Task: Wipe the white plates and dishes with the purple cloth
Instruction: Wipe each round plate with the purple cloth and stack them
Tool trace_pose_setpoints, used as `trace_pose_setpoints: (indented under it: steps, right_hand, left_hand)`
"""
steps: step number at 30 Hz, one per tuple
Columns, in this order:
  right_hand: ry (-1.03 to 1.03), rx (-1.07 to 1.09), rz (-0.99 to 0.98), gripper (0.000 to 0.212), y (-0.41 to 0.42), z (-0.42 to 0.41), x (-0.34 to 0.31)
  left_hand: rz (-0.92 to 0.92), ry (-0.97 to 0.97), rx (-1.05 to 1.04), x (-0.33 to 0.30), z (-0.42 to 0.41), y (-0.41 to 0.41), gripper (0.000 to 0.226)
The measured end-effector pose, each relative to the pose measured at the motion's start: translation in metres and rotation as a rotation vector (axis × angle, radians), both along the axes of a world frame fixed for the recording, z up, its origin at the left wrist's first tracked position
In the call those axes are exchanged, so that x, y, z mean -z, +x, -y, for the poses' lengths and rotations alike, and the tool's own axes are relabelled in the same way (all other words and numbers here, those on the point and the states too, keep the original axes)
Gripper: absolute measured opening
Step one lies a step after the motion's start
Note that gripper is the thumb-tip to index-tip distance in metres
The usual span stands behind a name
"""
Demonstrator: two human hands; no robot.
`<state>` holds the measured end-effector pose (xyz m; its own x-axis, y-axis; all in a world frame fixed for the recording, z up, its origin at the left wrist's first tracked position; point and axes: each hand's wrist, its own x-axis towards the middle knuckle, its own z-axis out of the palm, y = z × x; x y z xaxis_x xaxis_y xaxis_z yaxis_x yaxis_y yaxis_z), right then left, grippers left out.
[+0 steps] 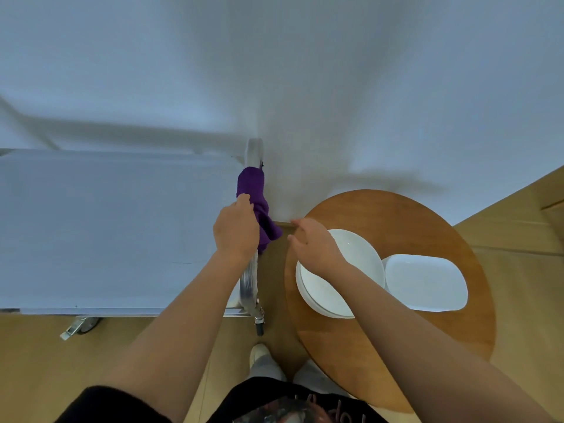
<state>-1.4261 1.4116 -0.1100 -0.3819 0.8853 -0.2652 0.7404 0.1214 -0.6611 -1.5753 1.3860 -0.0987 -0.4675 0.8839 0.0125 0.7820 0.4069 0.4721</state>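
Observation:
The purple cloth (pixel 256 196) hangs over the metal handle bar (pixel 251 282) of a white cart. My left hand (pixel 236 230) grips the cloth from the left side. My right hand (pixel 314 245) hovers with loosely spread fingers just right of the cloth, above the left rim of a stack of round white plates (pixel 360 257). A white rectangular dish (pixel 427 282) lies to the right of the plates. Both stand on a round wooden table (pixel 412 215).
The white cart top (pixel 116 227) fills the left side, with caster wheels (pixel 260 323) below it. A white wall (pixel 305 87) runs behind cart and table. Wooden floor (pixel 518 227) shows on the right. My feet (pixel 259 355) stand between cart and table.

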Motion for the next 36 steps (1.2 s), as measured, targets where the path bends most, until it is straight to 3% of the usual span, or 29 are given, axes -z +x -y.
trace_pose_setpoints:
  steps: [4,9,13,15,19,24,27,30,32,36]
  right_hand:
    - [-0.011,0.167,-0.191,0.051,0.013,-0.004,-0.002]
    - [-0.202,0.2,-0.349,0.075,0.044,0.002,0.005]
    - [-0.423,0.196,-0.646,0.097,0.074,0.016,0.006]
    - [-0.478,0.188,-0.694,0.089,0.093,0.023,0.008]
    - [-0.561,0.223,-0.744,0.051,0.137,0.031,0.015]
    - [-0.57,0.425,-0.657,0.02,0.171,0.04,0.034]
    - [-0.584,0.533,-0.579,0.027,0.189,0.044,0.049]
    - [-0.637,0.619,-0.548,0.023,0.207,0.039,0.055]
    - [-0.668,0.64,-0.595,0.018,0.213,0.036,0.058]
    - [-0.712,0.662,-0.724,0.031,0.215,0.034,0.062]
  left_hand:
    - [0.198,0.138,0.09,-0.012,0.014,0.009,0.027]
    - [0.498,0.053,0.138,-0.025,0.017,0.031,0.014]
    - [0.769,-0.027,0.246,-0.033,0.016,0.066,0.022]
    - [0.86,-0.062,0.255,-0.031,0.014,0.084,0.026]
    - [0.981,-0.134,0.129,-0.012,0.009,0.126,0.025]
    - [0.832,-0.142,0.019,0.027,0.012,0.188,0.011]
    - [0.716,-0.175,0.001,0.053,0.023,0.208,0.012]
    - [0.66,-0.205,-0.161,0.073,0.033,0.202,0.026]
    - [0.517,-0.225,-0.267,0.086,0.041,0.186,0.03]
    - [0.41,-0.269,-0.429,0.111,0.057,0.154,0.013]
